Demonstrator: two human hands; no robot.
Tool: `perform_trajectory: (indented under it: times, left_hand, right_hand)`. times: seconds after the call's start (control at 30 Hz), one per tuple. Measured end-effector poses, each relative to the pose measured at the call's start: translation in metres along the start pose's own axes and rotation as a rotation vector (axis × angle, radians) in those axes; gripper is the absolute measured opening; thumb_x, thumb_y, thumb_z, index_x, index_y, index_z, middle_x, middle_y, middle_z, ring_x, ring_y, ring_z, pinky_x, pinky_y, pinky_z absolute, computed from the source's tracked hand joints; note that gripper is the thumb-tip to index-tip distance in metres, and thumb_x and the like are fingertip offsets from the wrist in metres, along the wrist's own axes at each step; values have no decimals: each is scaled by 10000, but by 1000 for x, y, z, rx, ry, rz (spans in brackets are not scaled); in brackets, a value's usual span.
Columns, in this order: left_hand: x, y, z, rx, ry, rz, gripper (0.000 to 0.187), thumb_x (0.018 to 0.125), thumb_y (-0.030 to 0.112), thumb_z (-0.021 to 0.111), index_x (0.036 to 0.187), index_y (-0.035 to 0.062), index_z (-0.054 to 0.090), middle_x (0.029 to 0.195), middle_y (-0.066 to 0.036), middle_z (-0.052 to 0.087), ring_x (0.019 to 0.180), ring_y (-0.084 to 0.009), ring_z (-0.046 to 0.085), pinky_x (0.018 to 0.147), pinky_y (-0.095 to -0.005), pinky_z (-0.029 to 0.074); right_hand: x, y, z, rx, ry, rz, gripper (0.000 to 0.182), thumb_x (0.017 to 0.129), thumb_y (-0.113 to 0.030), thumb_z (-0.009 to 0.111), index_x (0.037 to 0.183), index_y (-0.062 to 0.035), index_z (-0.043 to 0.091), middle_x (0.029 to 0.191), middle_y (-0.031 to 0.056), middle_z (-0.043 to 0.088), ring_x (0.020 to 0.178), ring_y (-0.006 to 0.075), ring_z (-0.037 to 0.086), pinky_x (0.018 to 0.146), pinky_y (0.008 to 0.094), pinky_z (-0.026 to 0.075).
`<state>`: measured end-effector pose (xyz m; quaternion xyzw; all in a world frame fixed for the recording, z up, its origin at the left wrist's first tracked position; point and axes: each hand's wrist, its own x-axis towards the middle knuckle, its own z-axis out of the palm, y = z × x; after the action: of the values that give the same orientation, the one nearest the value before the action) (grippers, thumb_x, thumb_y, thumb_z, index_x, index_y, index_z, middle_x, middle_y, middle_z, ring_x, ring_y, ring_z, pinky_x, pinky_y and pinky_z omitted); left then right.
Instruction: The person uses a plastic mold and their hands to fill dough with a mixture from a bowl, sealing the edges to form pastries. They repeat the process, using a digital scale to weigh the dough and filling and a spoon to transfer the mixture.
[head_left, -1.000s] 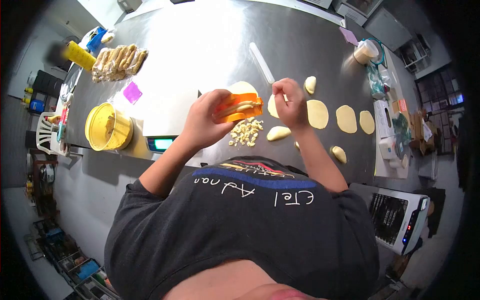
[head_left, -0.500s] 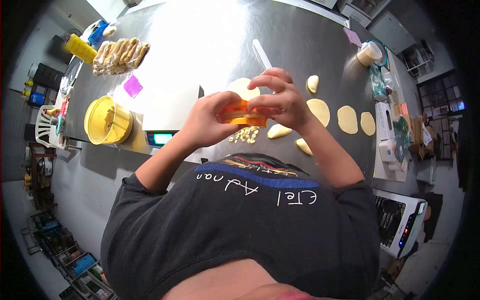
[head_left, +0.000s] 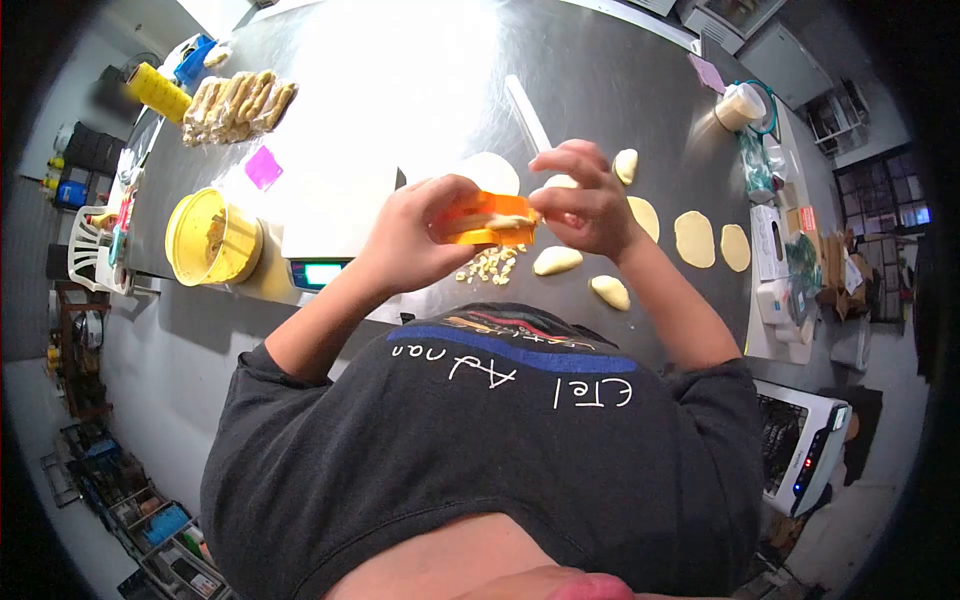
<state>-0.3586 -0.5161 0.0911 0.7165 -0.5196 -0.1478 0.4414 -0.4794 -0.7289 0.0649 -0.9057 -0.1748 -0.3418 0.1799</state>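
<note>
Support the orange mould (head_left: 505, 205) in the left hand (head_left: 415, 230), which is wrapped around its left end and grasps it firmly above the surface (head_left: 655, 120). The right hand (head_left: 590, 205) is at the opposite end, fingers bent and partly spread, fingertips at the mould's edge; whether they pinch dough cannot be told. Pale dough (head_left: 500, 222) shows along the gap between the mould's sides. For good results, apply even left-hand pressure so that the two sides remain aligned, and work only the dough outside the edge with light right-hand fingertips. Avoid tugging, which could tear the seam. Hold the mould over the dough scraps (head_left: 487, 266) so that loose bits drop there, well apart from the flat dough round (head_left: 694, 240) and just clear of the folded dough piece (head_left: 558, 261) near the right hand.
</note>
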Motion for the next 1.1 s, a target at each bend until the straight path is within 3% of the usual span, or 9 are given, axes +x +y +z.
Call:
perform_trajectory:
  times: [0.1, 0.23, 0.3, 0.4, 0.53, 0.63, 0.77, 0.97, 1.1]
  left_hand:
    - [3, -3, -8, 90, 25, 48, 406, 650, 116, 761, 986, 7, 561, 894, -109, 598, 825, -193, 603, 722, -293, 490]
    - [9, -4, -12, 226, 68, 184, 375, 635, 122, 723, 968, 49, 569, 846, -123, 608, 786, -281, 615, 694, -358, 494]
    - [12, -2, -12, 217, 38, 184, 371, 634, 129, 727, 962, 55, 569, 842, -120, 605, 790, -281, 610, 692, -360, 490]
    - [16, 1, -11, 204, -19, 179, 369, 633, 142, 731, 956, 63, 572, 844, -118, 603, 806, -281, 603, 698, -365, 485]
    - [17, 4, -9, 171, -67, 144, 369, 637, 161, 735, 958, 66, 577, 858, -118, 607, 827, -285, 601, 713, -373, 481]
    - [16, 0, -7, 163, -65, 144, 397, 615, 62, 717, 982, 16, 571, 864, -133, 607, 794, -275, 613, 714, -348, 491]
    - [14, -3, -8, 184, -47, 98, 407, 623, 60, 718, 995, -2, 566, 885, -142, 611, 816, -258, 626, 731, -341, 501]
    - [16, -6, -15, 75, 7, 5, 387, 670, 140, 730, 1000, 11, 574, 916, -157, 622, 852, -266, 637, 755, -335, 506]
    - [17, -7, -13, 91, -8, -6, 383, 673, 134, 725, 999, -1, 574, 904, -159, 622, 844, -256, 641, 755, -325, 506]
  right_hand:
    - [-5, 2, -4, -135, 59, 128, 118, 642, -77, 664, 696, -158, 597, 1065, 13, 530, 1015, 222, 468, 901, 347, 378]
    - [6, -6, -15, -145, 49, 218, 130, 631, -98, 693, 681, -158, 590, 1022, 33, 479, 1010, 235, 432, 889, 341, 368]
    - [16, -12, -18, -140, 28, 202, 160, 620, -121, 725, 730, -184, 628, 994, 29, 459, 1006, 236, 416, 889, 339, 362]
    - [32, -18, -11, -12, -43, -20, 199, 682, -172, 705, 865, -249, 684, 999, -8, 467, 986, 211, 408, 917, 318, 356]
    - [36, -11, 3, 42, -96, -51, 174, 673, -187, 699, 817, -281, 670, 1021, -51, 483, 980, 194, 414, 920, 320, 372]
    - [37, -8, 3, 60, -107, -76, 166, 656, -189, 709, 787, -274, 651, 1010, -41, 476, 973, 197, 417, 904, 323, 380]
    - [20, 4, 9, 94, -90, -105, 183, 644, -166, 715, 778, -263, 636, 1020, -26, 463, 980, 206, 407, 907, 318, 370]
    - [-14, 16, -5, -100, -111, 86, 182, 637, -101, 707, 734, -218, 608, 1060, -5, 444, 1009, 208, 385, 882, 311, 356]
    - [-16, 16, -7, 14, -51, 265, 181, 619, -8, 670, 687, -133, 558, 924, 27, 576, 877, 213, 541, 787, 335, 424]
